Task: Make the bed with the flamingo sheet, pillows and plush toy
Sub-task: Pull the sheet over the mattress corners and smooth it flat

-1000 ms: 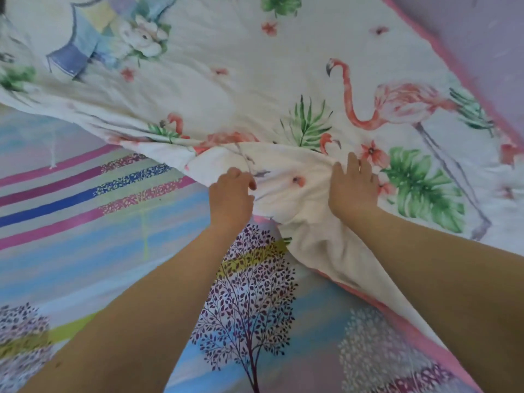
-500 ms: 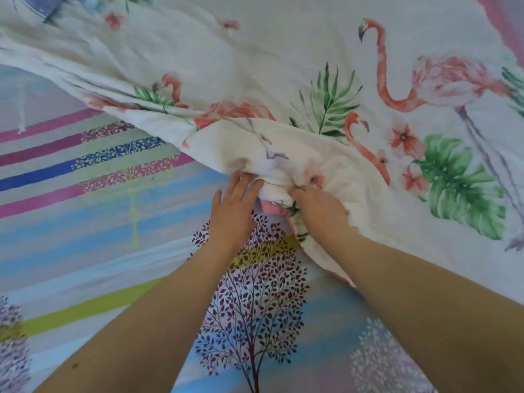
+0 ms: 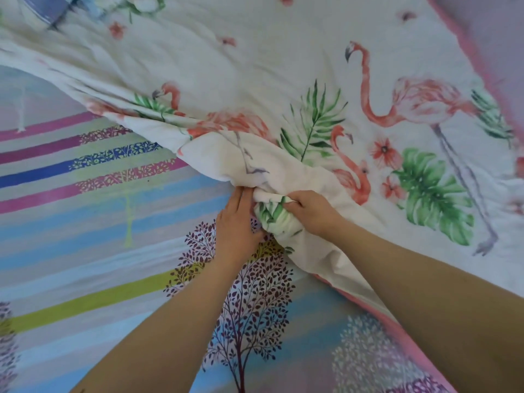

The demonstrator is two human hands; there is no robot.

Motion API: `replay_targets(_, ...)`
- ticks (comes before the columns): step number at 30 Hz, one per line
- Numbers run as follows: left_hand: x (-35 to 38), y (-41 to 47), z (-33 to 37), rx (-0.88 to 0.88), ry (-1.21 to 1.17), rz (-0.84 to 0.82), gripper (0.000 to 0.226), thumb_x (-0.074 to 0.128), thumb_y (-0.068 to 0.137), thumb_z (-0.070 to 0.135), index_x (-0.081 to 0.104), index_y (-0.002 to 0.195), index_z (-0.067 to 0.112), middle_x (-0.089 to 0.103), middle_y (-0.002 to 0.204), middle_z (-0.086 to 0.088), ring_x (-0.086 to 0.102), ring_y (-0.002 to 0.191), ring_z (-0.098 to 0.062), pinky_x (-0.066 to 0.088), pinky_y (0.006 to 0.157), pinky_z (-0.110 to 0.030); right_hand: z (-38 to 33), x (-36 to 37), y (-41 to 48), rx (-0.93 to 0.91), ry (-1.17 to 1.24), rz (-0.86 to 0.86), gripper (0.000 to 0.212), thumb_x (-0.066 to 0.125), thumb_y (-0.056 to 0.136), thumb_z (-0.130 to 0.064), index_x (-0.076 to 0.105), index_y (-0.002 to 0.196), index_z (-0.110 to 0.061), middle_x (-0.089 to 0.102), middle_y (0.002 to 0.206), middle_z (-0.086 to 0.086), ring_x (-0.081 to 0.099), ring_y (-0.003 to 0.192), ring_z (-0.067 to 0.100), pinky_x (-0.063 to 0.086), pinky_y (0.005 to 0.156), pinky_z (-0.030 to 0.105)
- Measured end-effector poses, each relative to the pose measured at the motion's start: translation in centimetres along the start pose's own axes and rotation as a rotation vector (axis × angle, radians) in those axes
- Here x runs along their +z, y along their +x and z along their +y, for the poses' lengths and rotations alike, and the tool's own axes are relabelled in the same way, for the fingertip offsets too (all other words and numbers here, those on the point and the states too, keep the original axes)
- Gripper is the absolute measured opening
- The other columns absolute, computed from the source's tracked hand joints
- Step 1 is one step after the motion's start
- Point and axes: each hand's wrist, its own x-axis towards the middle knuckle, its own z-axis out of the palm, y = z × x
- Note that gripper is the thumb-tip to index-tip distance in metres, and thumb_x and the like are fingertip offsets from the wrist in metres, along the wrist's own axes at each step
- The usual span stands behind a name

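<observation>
Early stage: flamingo sheet [image 3: 255, 66] heaped and folded over across upper right of bed [image 3: 85, 236], lower left bare; spreading left to do, pillows and plush toy not in view. Right hand [image 3: 312, 211] fingers curled round wadded sheet edge; left hand [image 3: 235, 219] fingers straight, together, tips under fold. One second back: right palm flat on top, left fisted on edge; grips now swapped

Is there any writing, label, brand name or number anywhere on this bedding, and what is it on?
No text can be read anywhere.
flamingo sheet: only printed flamingos, leaves and flowers, no words.
striped cover beneath it: only stripes and trees, no words.
blue patch at the top left edge: blurred and cut off; no lettering can be made out.
</observation>
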Motion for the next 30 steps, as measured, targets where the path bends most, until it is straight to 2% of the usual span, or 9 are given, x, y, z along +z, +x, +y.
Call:
replay_targets(5, -1.4, -2.3, 2.4, -0.547, -0.525, 0.014, 0.063, 0.055, 0.093, 0.035, 0.030, 0.146, 0.012, 0.044, 0.144, -0.011, 0.048, 0.125, -0.026, 0.043, 0.103, -0.045, -2.2, -0.9, -4.2, -0.021, 0.182, -0.012, 0.023, 0.047, 0.098, -0.017, 0.054, 0.078, -0.006, 0.051, 0.074, 0.010, 0.043, 0.068, 0.016, 0.028, 0.056, 0.028)
replay_targets(10, -5.6, -4.6, 6.9, -0.785, -0.973, -0.092, 0.033, 0.044, 0.099, 0.034, 0.065, 0.100, 0.009, 0.067, 0.107, -0.014, 0.058, 0.092, -0.024, 0.046, 0.084, -0.037, -5.0, -2.0, -8.5, -0.043, 0.152, -0.002, 0.036, 0.049, 0.098, -0.017, 0.046, 0.062, -0.013, 0.043, 0.059, 0.001, 0.037, 0.055, 0.011, 0.026, 0.053, 0.026)
replay_targets(13, -8.1, -5.2, 8.4, -0.904, -1.387, -0.109, 0.035, 0.046, 0.098, 0.034, 0.063, 0.113, 0.007, 0.068, 0.106, -0.014, 0.063, 0.098, -0.029, 0.051, 0.089, -0.043, -6.4, -2.3, -10.2, -0.066, 0.119, 0.026, 0.040, 0.048, 0.098, -0.019, 0.039, 0.059, -0.018, 0.040, 0.057, -0.001, 0.037, 0.054, 0.012, 0.024, 0.051, 0.025)
replay_targets(16, -10.2, -6.0, 9.7, -0.872, -1.269, -0.042, 0.024, 0.063, 0.090, 0.017, 0.064, 0.105, -0.003, 0.068, 0.098, -0.020, 0.066, 0.084, -0.030, 0.054, 0.080, -0.043, -7.4, -2.6, -12.3, -0.078, 0.005, 0.127, 0.032, 0.044, 0.099, -0.022, 0.045, 0.068, -0.015, 0.050, 0.069, 0.004, 0.047, 0.070, 0.022, 0.031, 0.059, 0.032)
replay_targets(18, -11.7, -7.2, 10.8, -0.826, -1.089, 0.070, 0.021, 0.067, 0.086, 0.014, 0.064, 0.098, -0.002, 0.068, 0.090, -0.018, 0.065, 0.078, -0.028, 0.054, 0.077, -0.039, -7.8, -3.0, -13.9, -0.056, -0.087, 0.220, 0.020, 0.041, 0.099, -0.024, 0.057, 0.092, -0.014, 0.060, 0.090, 0.009, 0.054, 0.088, 0.028, 0.040, 0.070, 0.034)
replay_targets(21, -13.9, -9.4, 11.2, -0.729, -0.922, 0.129, 0.018, 0.065, 0.086, 0.015, 0.063, 0.099, 0.003, 0.065, 0.083, -0.007, 0.061, 0.078, -0.023, 0.050, 0.076, -0.036, -8.0, -3.8, -15.9, -0.023, -0.155, 0.292, 0.030, 0.039, 0.099, -0.023, 0.046, 0.129, -0.027, 0.065, 0.101, 0.007, 0.059, 0.092, 0.028, 0.044, 0.070, 0.034)
replay_targets(26, -18.0, -13.2, 11.0, -0.662, -0.892, 0.041, 0.016, 0.062, 0.088, 0.008, 0.061, 0.102, 0.000, 0.062, 0.079, -0.012, 0.058, 0.066, -0.021, 0.047, 0.057, -0.025, -10.4, -4.0, -19.3, -0.208, -0.465, 0.326, 0.058, 0.041, 0.084, 0.002, 0.038, 0.135, -0.027, 0.063, 0.102, 0.005, 0.060, 0.086, 0.028, 0.046, 0.068, 0.034)
replay_targets(28, -19.5, -14.8, 11.3, -0.629, -0.919, -0.010, 0.007, 0.060, 0.091, 0.010, 0.060, 0.093, 0.003, 0.058, 0.068, -0.009, 0.053, 0.052, -0.015, 0.043, 0.045, -0.019, -11.3, -3.4, -20.8, -0.399, -0.510, 0.386, 0.055, 0.053, 0.077, -0.003, 0.050, 0.129, -0.022, 0.056, 0.118, 0.005, 0.054, 0.099, 0.029, 0.045, 0.084, 0.037)
replay_targets(30, -20.5, -16.3, 11.8, -0.573, -0.905, -0.035, 0.010, 0.058, 0.093, 0.014, 0.060, 0.086, 0.007, 0.057, 0.070, -0.009, 0.051, 0.058, -0.017, 0.045, 0.054, -0.022, -12.2, -2.4, -22.5, -0.501, -0.489, 0.301, 0.051, 0.063, 0.076, -0.024, 0.054, 0.126, -0.018, 0.052, 0.121, 0.005, 0.051, 0.104, 0.028, 0.043, 0.091, 0.036)
